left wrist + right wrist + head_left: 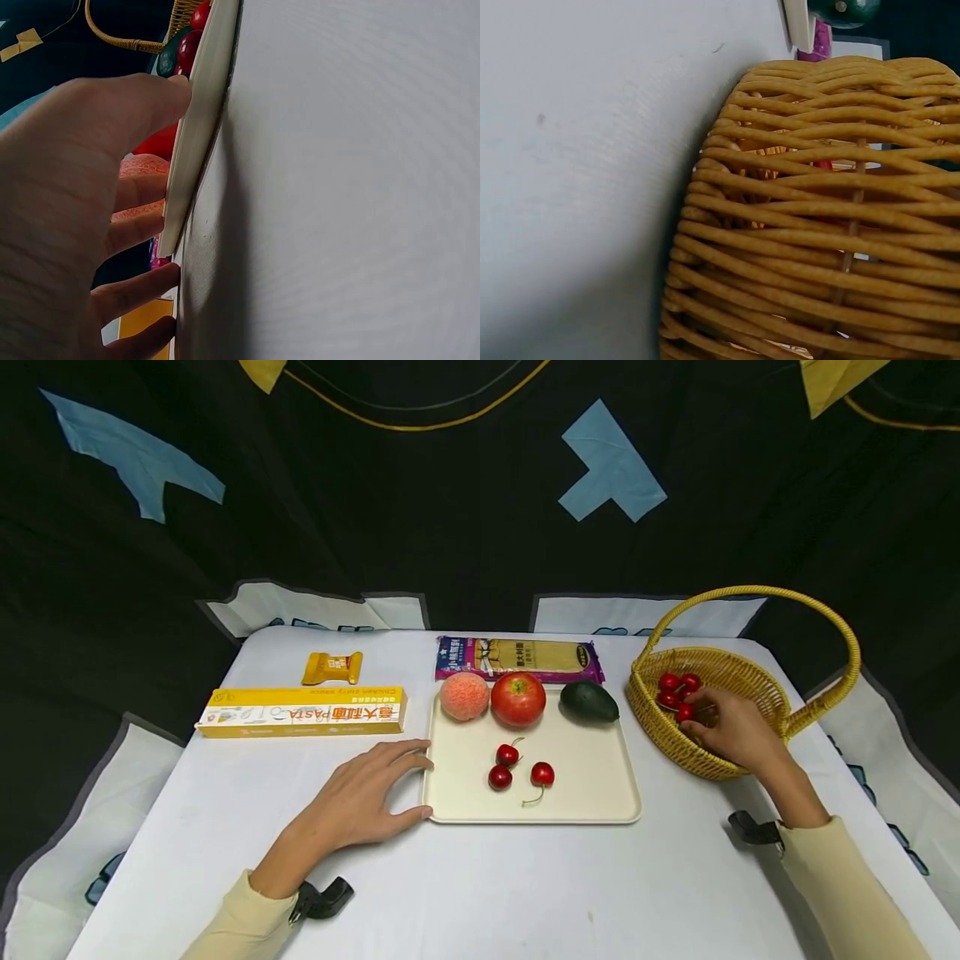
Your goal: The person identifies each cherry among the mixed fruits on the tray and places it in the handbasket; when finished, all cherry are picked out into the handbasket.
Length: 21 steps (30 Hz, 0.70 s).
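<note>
My right hand (737, 727) reaches inside a yellow wicker basket (750, 672), thumb and fingertips around a red cherry (684, 713). Several other cherries (669, 682) lie beside it against the basket's left side. In the right wrist view the woven wall (832, 232) hides that hand. My left hand (356, 797) has its fingers spread along the left edge of a cream tray (592, 789); its thumb and some fingertips touch the rim. On the tray are three cherries (500, 777) with stems showing, a red apple (517, 699), a fuzzy pinkish-orange ball-shaped fruit (464, 697) and a dark green avocado (588, 702).
Behind the tray lies a purple pasta packet (525, 658). A yellow and white pasta box (303, 712) sits to the left, with a small yellow wrapped snack (332, 668) beyond it. The basket's tall handle (843, 635) arches above the right hand.
</note>
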### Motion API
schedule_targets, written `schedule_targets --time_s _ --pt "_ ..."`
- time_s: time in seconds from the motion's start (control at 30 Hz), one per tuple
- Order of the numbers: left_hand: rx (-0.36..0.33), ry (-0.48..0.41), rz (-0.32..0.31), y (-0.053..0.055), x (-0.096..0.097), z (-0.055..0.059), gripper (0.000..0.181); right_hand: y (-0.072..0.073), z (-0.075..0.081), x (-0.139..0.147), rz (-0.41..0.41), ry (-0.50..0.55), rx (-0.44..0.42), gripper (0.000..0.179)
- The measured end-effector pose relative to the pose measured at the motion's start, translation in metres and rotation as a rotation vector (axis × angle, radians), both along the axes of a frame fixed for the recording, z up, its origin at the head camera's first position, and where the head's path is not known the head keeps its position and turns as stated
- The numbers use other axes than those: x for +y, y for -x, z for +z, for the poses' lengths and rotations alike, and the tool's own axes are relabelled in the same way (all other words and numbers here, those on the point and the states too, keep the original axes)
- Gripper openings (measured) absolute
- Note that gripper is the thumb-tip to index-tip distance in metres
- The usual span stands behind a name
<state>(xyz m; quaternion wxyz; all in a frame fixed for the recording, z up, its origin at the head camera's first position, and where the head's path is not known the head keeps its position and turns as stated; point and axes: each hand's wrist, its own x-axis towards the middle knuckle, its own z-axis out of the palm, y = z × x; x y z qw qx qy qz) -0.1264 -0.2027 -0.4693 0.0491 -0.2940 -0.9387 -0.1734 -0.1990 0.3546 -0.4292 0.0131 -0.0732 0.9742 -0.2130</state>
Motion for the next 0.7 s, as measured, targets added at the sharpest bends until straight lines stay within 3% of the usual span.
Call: schedule_targets --time_s 0.23,0.47,0.57,0.7 --pt "-0.004 -0.005 0.000 0.000 0.001 0.001 0.054 -0.007 0.003 -0.008 -0.041 -0.005 0.089 0.041" --pt "0.004 -0.007 -0.005 -0.001 0.000 0.002 0.054 -0.020 0.006 -0.025 -0.092 0.072 0.221 0.038" --pt "0.003 -0.010 -0.009 -0.001 0.000 0.003 0.054 -0.026 0.009 -0.035 -0.106 0.115 0.325 0.038" --pt "0.002 -0.007 -0.007 -0.001 0.000 0.002 0.053 -0.031 0.009 -0.052 -0.051 0.189 0.509 0.034"
